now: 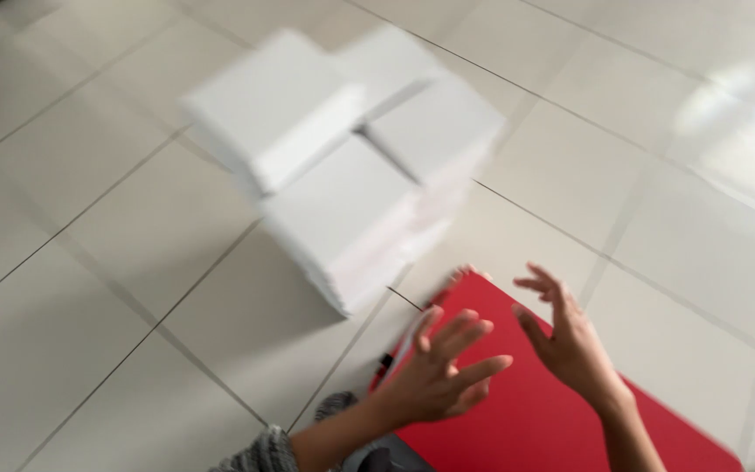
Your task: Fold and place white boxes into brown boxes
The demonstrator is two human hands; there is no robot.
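Over red mat [535, 411], left hand [439, 371], right hand [570, 341], both hands spread, empty

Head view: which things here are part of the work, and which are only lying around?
In use:
- left hand, open
- right hand, open
- red flat sheet under both hands

Only nearby:
- stacks of white sheets, blurred
- pale tiled floor
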